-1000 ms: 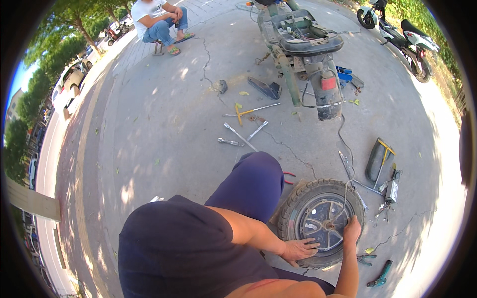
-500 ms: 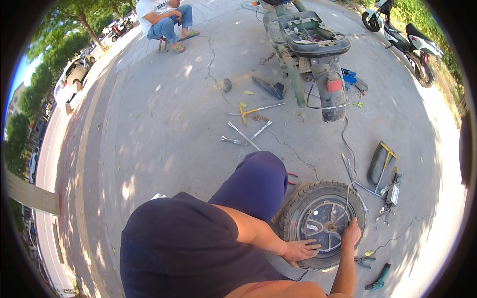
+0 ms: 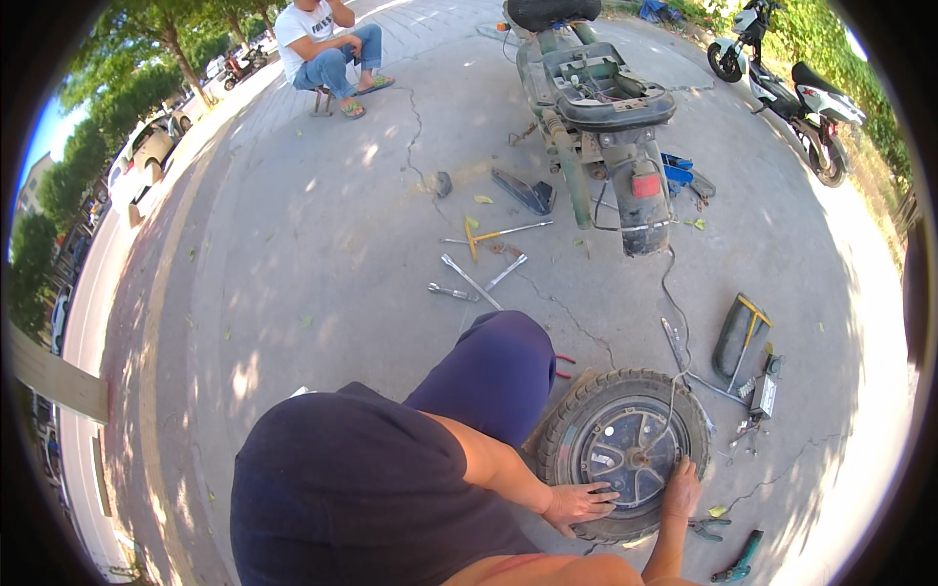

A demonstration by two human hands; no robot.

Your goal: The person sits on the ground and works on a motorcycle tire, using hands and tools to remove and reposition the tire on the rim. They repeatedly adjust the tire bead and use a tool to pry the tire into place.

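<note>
In front of me a motorbike wheel (image 3: 596,391) with a black knobbly tyre lies flat on the ground, spoked hub facing up. A grey cable (image 3: 674,391) leads from its middle toward the scooter. My left hand (image 3: 578,505) rests on the near left side of the wheel, fingers stretched out over the tyre and rim. On the right side, my right hand (image 3: 682,490) has its fingers bent and pressed together where rim and tyre meet. Whatever those fingers may hold is too small to make out.
A stripped scooter (image 3: 611,107) stands ahead. Wrenches (image 3: 474,281), a yellow-handled T-wrench (image 3: 498,232), red-handled pliers (image 3: 564,366), a black seat-like pad (image 3: 733,337), grey pliers (image 3: 707,528) and a green-handled tool (image 3: 740,559) lie around. A person (image 3: 327,54) sits far left.
My right hand has slid slightly toward me along the rim. The left hand stays on the tyre and rim. The whole view has shifted a little.
</note>
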